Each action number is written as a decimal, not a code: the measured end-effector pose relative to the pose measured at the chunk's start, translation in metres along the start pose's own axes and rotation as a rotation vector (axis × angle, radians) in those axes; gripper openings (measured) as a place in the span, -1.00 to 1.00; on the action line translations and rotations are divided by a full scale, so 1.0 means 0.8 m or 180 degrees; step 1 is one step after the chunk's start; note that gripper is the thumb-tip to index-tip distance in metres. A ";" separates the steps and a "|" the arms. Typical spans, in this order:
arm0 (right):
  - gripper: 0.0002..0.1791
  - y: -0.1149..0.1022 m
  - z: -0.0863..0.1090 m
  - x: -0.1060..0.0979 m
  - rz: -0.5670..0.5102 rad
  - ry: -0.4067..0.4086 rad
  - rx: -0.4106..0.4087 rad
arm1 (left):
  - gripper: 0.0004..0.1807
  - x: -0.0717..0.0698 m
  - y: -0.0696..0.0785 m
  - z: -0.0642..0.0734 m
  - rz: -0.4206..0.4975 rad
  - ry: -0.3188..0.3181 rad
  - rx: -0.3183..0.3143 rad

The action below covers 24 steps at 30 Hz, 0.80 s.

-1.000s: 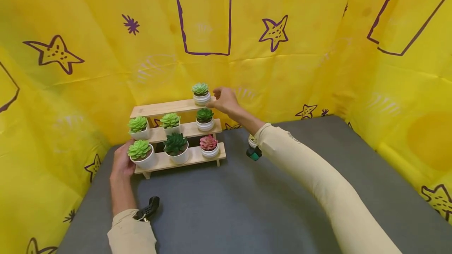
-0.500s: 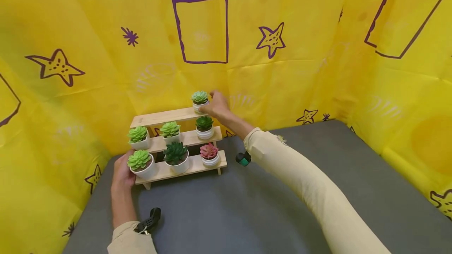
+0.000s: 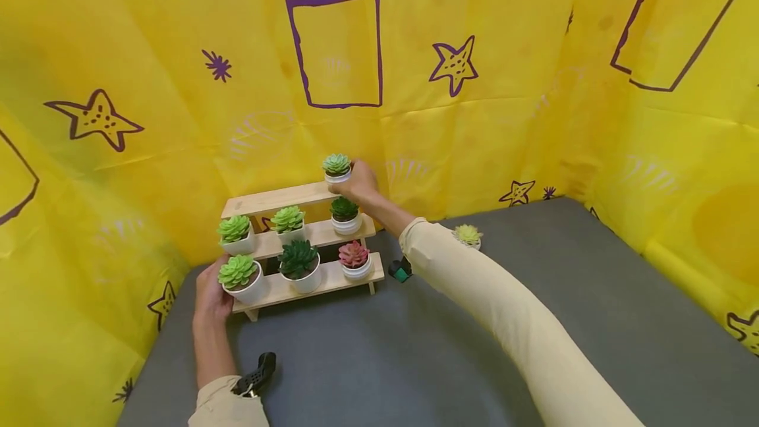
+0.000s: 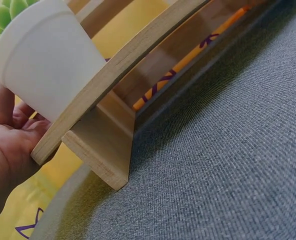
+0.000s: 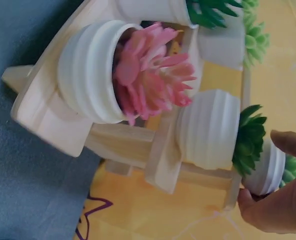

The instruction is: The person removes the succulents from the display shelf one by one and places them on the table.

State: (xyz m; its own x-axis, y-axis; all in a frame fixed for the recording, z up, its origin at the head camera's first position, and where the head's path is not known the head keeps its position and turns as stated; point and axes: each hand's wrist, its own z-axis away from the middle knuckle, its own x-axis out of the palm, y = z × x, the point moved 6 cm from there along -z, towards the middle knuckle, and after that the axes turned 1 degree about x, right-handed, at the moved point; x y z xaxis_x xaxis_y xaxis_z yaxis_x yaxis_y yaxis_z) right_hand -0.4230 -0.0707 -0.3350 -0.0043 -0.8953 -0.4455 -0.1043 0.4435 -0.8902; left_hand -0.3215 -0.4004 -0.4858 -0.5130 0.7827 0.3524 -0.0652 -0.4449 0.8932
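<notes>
A three-tier wooden plant stand (image 3: pixel 275 199) stands against the back wall. On its top shelf, at the right end, is a pale green potted succulent (image 3: pixel 337 165). My right hand (image 3: pixel 360 183) holds that white ribbed pot (image 5: pixel 264 170) between thumb and fingers. My left hand (image 4: pixel 13 140) grips the left end of the bottom shelf, beside a smooth white pot (image 4: pixel 50 60) with a light green succulent (image 3: pixel 238 271); some fingers are hidden behind the shelf. Below the right hand sit a dark green succulent (image 3: pixel 344 209) and a pink succulent (image 3: pixel 354 254).
Other potted succulents on the stand are a large dark green one (image 3: pixel 298 257) and two light green ones, including a middle one (image 3: pixel 288 218). A yellowish potted succulent (image 3: pixel 468 236) stands on the grey table (image 3: pixel 367 361), partly behind the right sleeve.
My right hand has moved left from beside the top pot and closed its fingers round it. The left hand stays at the stand's end. The head view has tilted slightly up.
</notes>
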 end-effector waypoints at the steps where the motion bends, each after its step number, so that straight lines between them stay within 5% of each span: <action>1: -0.27 -0.002 0.000 0.001 0.0006 0.0006 -0.0022 | -0.61 0.000 0.002 0.000 -0.0008 0.0029 0.0035; 18: -0.33 0.005 -0.001 0.007 -0.0100 -0.0062 -0.0120 | -0.63 -0.013 -0.002 -0.004 -0.0016 0.0049 0.0131; 24: -0.38 0.011 -0.013 -0.011 -0.0397 0.0006 -0.0073 | -0.62 0.000 -0.007 -0.005 0.0008 0.0051 0.0183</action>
State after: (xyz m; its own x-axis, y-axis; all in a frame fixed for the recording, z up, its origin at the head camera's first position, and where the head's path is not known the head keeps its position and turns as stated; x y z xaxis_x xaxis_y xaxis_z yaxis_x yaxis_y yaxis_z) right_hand -0.4339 -0.0596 -0.3377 0.0082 -0.9435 -0.3314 -0.1269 0.3277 -0.9362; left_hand -0.3247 -0.3996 -0.4919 -0.5267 0.7744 0.3504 -0.0149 -0.4206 0.9071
